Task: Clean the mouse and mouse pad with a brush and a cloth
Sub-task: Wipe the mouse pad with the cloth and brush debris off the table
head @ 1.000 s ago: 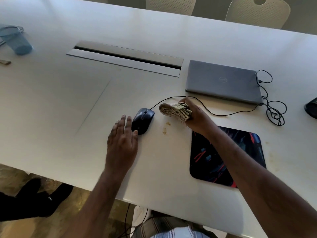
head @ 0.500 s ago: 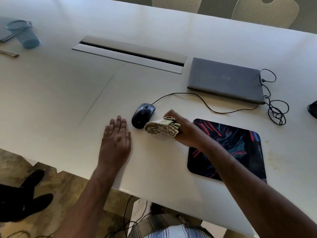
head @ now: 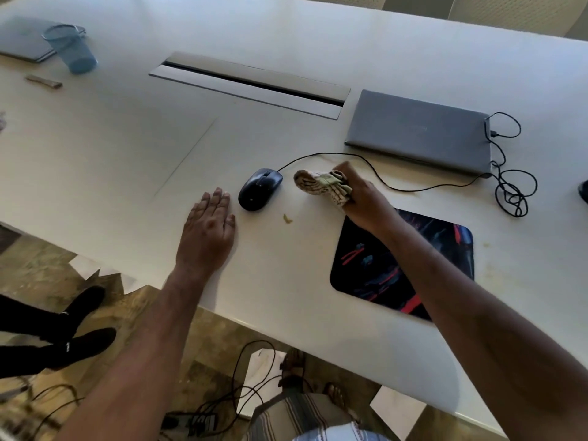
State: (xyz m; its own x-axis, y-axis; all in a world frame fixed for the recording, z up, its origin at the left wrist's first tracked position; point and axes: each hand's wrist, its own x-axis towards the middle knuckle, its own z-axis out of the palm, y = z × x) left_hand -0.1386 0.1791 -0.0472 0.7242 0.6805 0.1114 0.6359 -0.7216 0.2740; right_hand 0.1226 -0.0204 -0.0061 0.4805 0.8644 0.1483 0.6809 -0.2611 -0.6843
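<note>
A black wired mouse [head: 260,189] lies on the white table [head: 111,138], its cord running right to a closed grey laptop [head: 418,132]. My left hand [head: 208,230] rests flat on the table just left of the mouse, fingers straight, not touching it. My right hand [head: 362,198] grips a bunched striped cloth [head: 323,186] pressed on the table right of the mouse. A dark mouse pad [head: 378,265] with red and blue streaks lies beneath my right forearm. A small yellowish crumb [head: 288,218] sits between the mouse and the pad. No brush is in view.
A metal cable slot [head: 251,84] runs across the table's middle. A blue plastic cup [head: 71,47] and another closed laptop [head: 22,39] stand far left. Coiled black cable [head: 512,189] lies right of the laptop. The table's near edge is close; someone's feet [head: 82,342] are below left.
My right hand with the cloth has swept back to the right and away from me, off the mouse's side. My left hand has stayed flat beside the mouse.
</note>
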